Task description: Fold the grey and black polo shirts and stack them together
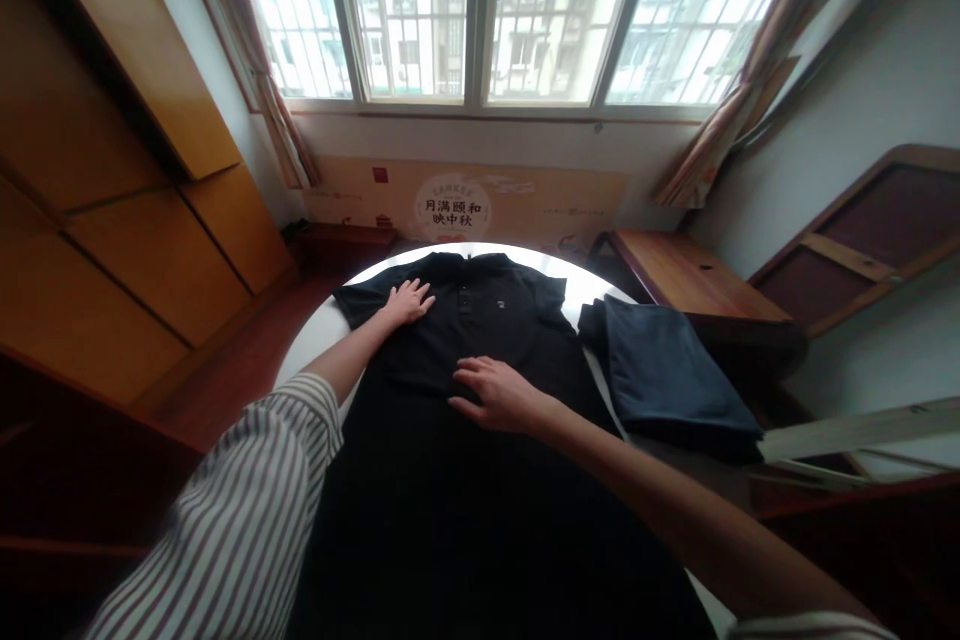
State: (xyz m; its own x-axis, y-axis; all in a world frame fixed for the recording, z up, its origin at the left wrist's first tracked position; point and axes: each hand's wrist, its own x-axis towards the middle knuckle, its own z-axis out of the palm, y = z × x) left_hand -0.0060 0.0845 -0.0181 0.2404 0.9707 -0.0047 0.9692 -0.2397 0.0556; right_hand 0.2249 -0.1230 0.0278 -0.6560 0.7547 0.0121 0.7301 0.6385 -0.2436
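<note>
While daylight is falling through a barred window (536,20) across the top of the frame, a black short-sleeved shirt (465,500) is lying front up on a round white table (304,345) at centre, its long axis running from the collar (450,262), mid-frame, down toward the bottom edge, where the hem is not showing. Both hands are reaching over it from the lower corners: the left hand (409,302) is resting flat on the chest, nearer the collar and the sleeve at left, fingers spreading, gripping nothing; the right hand (495,392) is showing lower, over the middle of the front, fingers loosely bending and holding nothing visible, though whether it is touching the cloth one cannot tell. Counted, the frame is showing two hands, one shirt with two sleeves, one table, two curtains (289,135) flanking the glass and, right of centre, one dark folded stack (667,370) sitting at the table's edge, its number of pieces defying a count
</note>
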